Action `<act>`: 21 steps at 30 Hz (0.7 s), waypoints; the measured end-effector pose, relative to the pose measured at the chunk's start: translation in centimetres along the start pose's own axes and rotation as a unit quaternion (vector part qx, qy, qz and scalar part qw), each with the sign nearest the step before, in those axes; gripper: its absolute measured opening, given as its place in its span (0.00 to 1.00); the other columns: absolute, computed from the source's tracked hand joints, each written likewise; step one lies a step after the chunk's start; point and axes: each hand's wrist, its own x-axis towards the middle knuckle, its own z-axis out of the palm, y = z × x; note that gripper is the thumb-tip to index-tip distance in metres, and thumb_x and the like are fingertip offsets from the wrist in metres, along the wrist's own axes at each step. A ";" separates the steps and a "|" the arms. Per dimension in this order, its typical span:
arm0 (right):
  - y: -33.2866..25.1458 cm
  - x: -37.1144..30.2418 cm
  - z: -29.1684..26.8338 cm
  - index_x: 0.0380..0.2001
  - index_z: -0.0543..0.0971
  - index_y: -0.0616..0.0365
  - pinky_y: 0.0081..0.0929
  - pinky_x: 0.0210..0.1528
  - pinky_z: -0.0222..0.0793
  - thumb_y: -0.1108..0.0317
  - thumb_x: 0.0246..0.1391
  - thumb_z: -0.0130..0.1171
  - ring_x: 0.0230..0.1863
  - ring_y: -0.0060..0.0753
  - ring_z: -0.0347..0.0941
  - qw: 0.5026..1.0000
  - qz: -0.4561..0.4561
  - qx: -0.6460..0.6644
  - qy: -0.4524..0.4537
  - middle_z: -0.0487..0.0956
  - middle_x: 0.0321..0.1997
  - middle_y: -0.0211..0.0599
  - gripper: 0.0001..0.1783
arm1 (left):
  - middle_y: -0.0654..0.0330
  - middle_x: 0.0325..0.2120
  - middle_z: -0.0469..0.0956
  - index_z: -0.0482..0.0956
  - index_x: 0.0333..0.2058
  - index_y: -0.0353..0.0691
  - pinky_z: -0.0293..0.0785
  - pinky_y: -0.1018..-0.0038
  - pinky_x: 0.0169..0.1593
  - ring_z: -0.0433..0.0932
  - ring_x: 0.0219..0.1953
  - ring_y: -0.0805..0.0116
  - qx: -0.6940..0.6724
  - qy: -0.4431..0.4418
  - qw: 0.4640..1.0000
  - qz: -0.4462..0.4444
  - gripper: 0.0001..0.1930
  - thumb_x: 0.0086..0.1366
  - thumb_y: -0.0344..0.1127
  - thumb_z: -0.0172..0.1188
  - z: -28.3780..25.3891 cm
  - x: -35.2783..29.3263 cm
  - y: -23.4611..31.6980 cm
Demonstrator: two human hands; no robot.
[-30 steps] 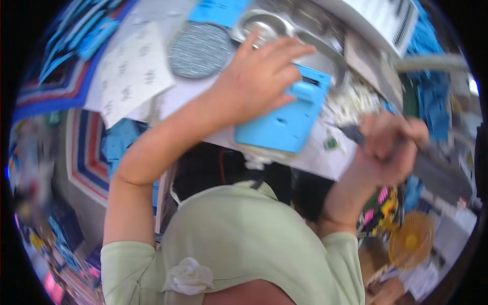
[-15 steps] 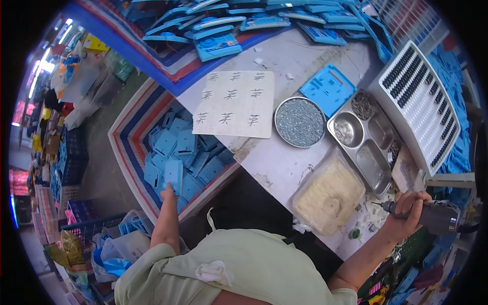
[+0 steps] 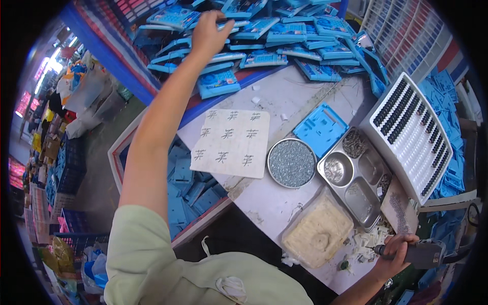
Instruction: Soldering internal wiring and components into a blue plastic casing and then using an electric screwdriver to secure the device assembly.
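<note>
Left fingers (image 3: 226,31) farther forward — casing (image 3: 240,24) apparently alongside

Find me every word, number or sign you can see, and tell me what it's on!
White sheet: nine dark handwritten signs in three rows of three; I'm not copying them out.
Piled blue cases: printed patterns, too small to read.
Dark power tool in the right hand: any marking is too small to read.

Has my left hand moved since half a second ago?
Yes. Judged against the paper sheet, your left hand has gone forward, from the striped bin to the blue cases beyond the sheet.
</note>
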 end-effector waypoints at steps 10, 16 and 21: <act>-1.2 -0.6 -3.0 0.58 0.66 0.65 0.25 0.35 0.67 0.64 0.60 0.63 0.25 0.22 0.66 0.994 0.043 -0.069 0.068 0.72 0.27 0.31 0.28 | 0.42 0.32 0.85 0.87 0.30 0.36 0.80 0.52 0.45 0.84 0.39 0.42 0.237 -0.077 0.959 -0.138 0.26 0.67 0.57 0.58 10.7 12.4 -6.4; -2.6 -2.0 1.1 0.66 0.60 0.75 0.47 0.62 0.66 0.63 0.62 0.61 0.54 0.49 0.70 0.869 -0.277 -0.360 0.196 0.68 0.62 0.58 0.37 | 0.55 0.25 0.79 0.80 0.40 0.31 0.75 0.72 0.28 0.79 0.24 0.66 -0.233 -0.055 0.900 -0.365 0.18 0.63 0.42 0.70 -1.7 8.8 -2.4; -0.1 -5.3 6.4 0.46 0.83 0.67 0.28 0.45 0.75 0.75 0.52 0.65 0.41 0.30 0.81 0.950 0.162 -0.086 -0.253 0.84 0.42 0.42 0.17 | 0.65 0.26 0.75 0.77 0.42 0.38 0.63 0.79 0.19 0.67 0.16 0.78 -0.506 -0.149 0.693 -0.491 0.11 0.69 0.37 0.65 -6.4 -6.9 17.9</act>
